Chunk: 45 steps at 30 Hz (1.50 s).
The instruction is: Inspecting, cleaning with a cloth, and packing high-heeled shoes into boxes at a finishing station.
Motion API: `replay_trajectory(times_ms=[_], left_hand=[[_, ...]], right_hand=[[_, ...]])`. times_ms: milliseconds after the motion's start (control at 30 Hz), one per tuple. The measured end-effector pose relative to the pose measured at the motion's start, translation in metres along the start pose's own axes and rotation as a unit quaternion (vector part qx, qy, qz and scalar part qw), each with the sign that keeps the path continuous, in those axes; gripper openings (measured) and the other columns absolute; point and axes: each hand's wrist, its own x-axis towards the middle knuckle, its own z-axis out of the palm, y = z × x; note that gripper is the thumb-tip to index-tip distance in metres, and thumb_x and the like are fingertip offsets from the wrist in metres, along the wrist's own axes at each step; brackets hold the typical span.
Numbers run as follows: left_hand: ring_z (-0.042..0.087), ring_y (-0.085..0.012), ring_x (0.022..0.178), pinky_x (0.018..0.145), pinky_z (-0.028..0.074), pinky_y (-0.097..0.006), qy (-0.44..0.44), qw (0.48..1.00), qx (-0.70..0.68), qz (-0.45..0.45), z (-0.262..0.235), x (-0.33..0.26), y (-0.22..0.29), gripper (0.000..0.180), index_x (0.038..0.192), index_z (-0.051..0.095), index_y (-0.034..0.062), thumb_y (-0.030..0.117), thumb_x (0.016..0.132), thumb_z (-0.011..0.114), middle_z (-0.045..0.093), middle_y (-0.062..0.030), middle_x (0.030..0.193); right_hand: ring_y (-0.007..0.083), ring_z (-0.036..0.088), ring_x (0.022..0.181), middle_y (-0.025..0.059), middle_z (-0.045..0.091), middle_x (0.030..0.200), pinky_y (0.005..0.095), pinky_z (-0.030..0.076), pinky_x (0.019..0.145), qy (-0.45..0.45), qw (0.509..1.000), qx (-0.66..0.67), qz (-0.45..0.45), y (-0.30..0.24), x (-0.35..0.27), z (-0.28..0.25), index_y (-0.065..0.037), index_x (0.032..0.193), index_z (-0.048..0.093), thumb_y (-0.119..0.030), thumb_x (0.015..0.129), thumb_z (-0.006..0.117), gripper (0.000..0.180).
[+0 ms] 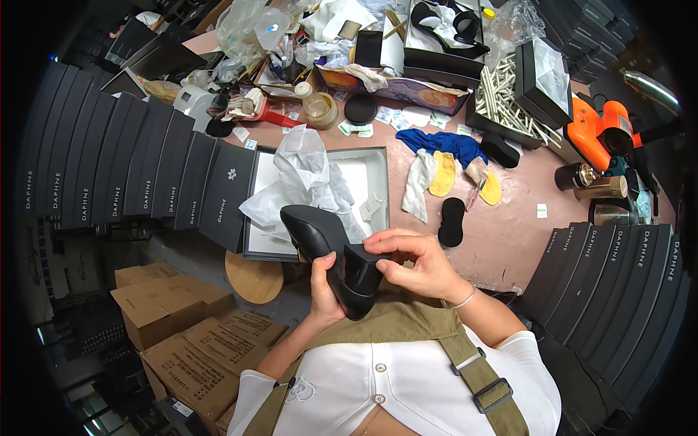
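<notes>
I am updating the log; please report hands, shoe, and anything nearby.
Left hand holding black shoe. Right hand touching its heel. Open box with tissue paper just beyond.

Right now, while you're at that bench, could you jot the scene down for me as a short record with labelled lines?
Left hand: gripping a black shoe by its side
Right hand: fingers at the shoe's heel
Just ahead: open box with white tissue paper spilling over its rim
On the pink table: blue cloth, yellow pad, black pad
Far right: orange tool
Both sides: rows of dark boxes
</notes>
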Motion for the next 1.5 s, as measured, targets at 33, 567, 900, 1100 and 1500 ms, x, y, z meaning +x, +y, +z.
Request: replay_trajectory(times_ms=[33, 567, 900, 1100, 1500], left_hand=[[0.064, -0.0188, 0.088, 0.076, 0.053, -0.031, 0.002, 1.000, 0.000, 0.000, 0.000, -0.001, 0.000, 0.051, 0.113, 0.057, -0.0012, 0.042, 0.086, 0.049, 0.064, -0.0105, 0.101], [0.063, -0.0188, 0.096, 0.087, 0.050, -0.032, -0.010, 0.996, 0.043, -0.076, -0.027, -0.005, 0.009, 0.042, 0.118, 0.057, 0.0039, 0.036, 0.091, 0.052, 0.064, -0.0077, 0.108], [0.056, -0.0230, 0.114, 0.099, 0.040, -0.033, -0.222, 0.732, 0.635, 0.109, -0.010, -0.002, 0.053, 0.074, 0.142, 0.036, -0.0007, 0.045, 0.089, 0.060, 0.060, -0.0185, 0.120], [0.058, -0.0110, 0.093, 0.087, 0.043, -0.027, -0.209, 0.840, 0.500, -0.042, -0.008, 0.007, 0.048, 0.055, 0.133, 0.045, -0.0004, 0.027, 0.088, 0.062, 0.065, -0.0085, 0.101], [0.055, -0.0062, 0.083, 0.077, 0.043, -0.023, -0.236, 0.870, 0.433, 0.013, 0.002, 0.040, 0.045, 0.044, 0.127, 0.050, -0.0007, 0.017, 0.089, 0.062, 0.064, -0.0037, 0.090]], right_hand=[[0.0076, 0.061, 0.082, 0.0106, 0.065, 0.114, 0.0211, 0.049, 0.067, -0.001, 1.000, 0.000, -0.002, 0.002, 0.001, 0.000, -0.001, 0.105, 0.069, -0.002, 0.081, 0.062, 0.025], [0.0163, 0.053, 0.113, 0.0094, 0.054, 0.126, 0.0291, 0.044, 0.094, -0.169, 0.981, 0.066, 0.060, 0.011, 0.001, 0.000, -0.003, 0.140, 0.043, -0.027, 0.089, 0.069, 0.062], [0.0083, 0.059, 0.077, 0.0039, 0.063, 0.099, 0.0223, 0.053, 0.063, -0.213, 0.904, 0.291, 0.230, 0.058, -0.017, -0.002, -0.004, 0.134, 0.051, -0.032, 0.096, 0.059, 0.049], [0.0075, 0.057, 0.070, 0.0018, 0.065, 0.076, 0.0266, 0.049, 0.061, -0.042, 0.972, -0.057, 0.222, 0.080, -0.007, -0.100, 0.002, 0.102, 0.069, -0.028, 0.093, 0.062, 0.032], [0.0274, 0.066, 0.074, 0.0174, 0.068, 0.083, 0.0342, 0.051, 0.069, 0.152, 0.918, -0.361, -0.067, 0.060, 0.173, -0.153, 0.004, 0.098, 0.068, -0.020, 0.082, 0.069, 0.029]])
